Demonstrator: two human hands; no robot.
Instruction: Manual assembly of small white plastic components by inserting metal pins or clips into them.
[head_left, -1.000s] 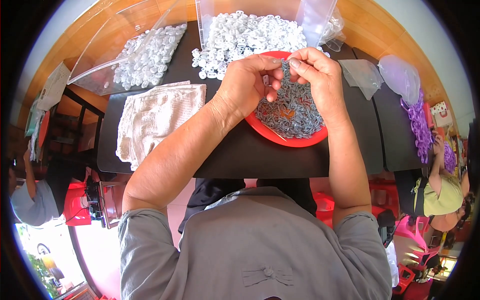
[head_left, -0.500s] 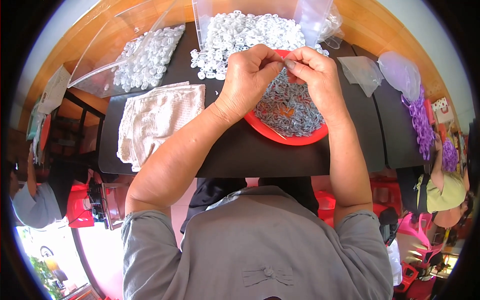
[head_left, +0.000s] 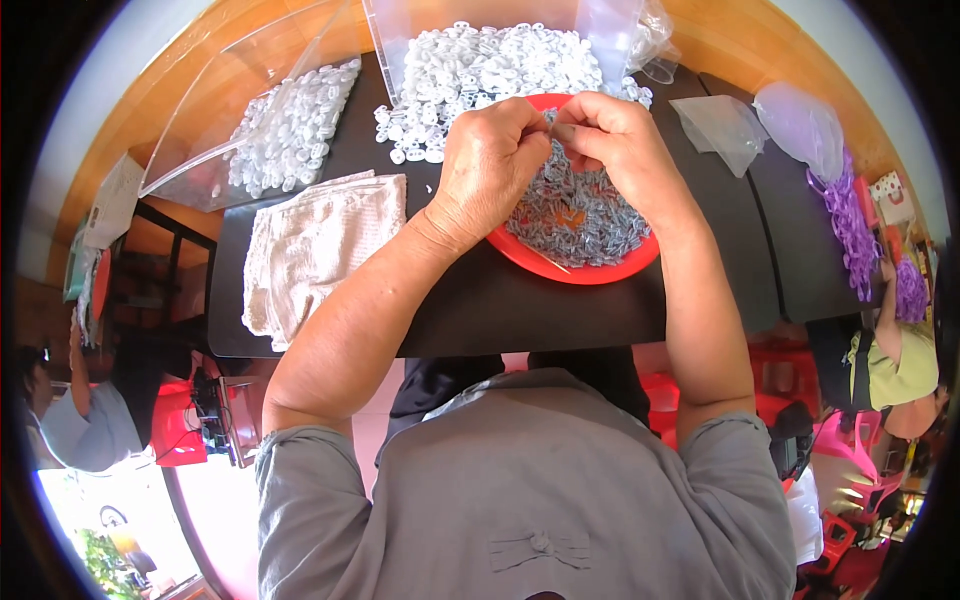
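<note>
My left hand and my right hand meet fingertip to fingertip over the far part of a red round tray. Both are closed in a pinch, and whatever lies between the fingertips is too small to make out. The tray holds a heap of small grey, slender pieces, with a bit of orange among them. A thin pale stick rests at its near left. Just beyond my hands, many small white two-holed plastic pieces spill from a clear bin onto the dark table.
A folded cream towel lies left of my forearm. Behind it, a tilted clear bin holds more white pieces. Plastic bags and purple chain-like strands are at the right. Other people sit at both sides.
Both hands have shifted slightly left and a little nearer in the picture, still pinched together over the tray. The whole view has turned slightly.
</note>
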